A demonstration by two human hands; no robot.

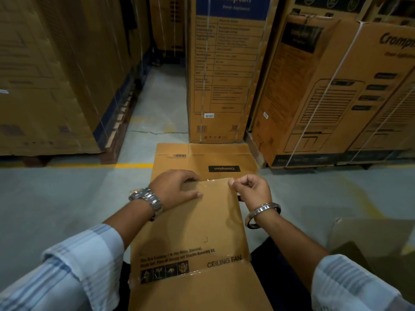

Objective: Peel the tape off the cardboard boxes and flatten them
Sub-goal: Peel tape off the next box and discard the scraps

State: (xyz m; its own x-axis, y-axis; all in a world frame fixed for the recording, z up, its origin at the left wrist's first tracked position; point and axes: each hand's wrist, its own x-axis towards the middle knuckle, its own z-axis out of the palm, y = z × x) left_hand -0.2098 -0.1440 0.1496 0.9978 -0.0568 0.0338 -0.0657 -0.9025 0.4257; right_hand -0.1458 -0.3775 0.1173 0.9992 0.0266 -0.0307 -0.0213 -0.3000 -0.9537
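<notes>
A brown ceiling fan box [193, 230] lies in front of me, its printed side up and a flap [197, 290] open toward me. My left hand [175, 189] presses flat on the box's far left corner, fingers spread over clear tape [202, 184] along the far edge. At the far right corner my right hand [249, 189] pinches the end of that tape with curled fingers. A flattened Crompton box [202, 160] lies on the floor just beyond.
Tall strapped Crompton cartons [224, 70] stand ahead and to the right [336, 93]. A stacked pallet of cartons [45, 86] fills the left. A narrow concrete aisle [161, 97] runs between them. A yellow floor line [132, 165] crosses left. Another cardboard piece [372, 241] lies at my right.
</notes>
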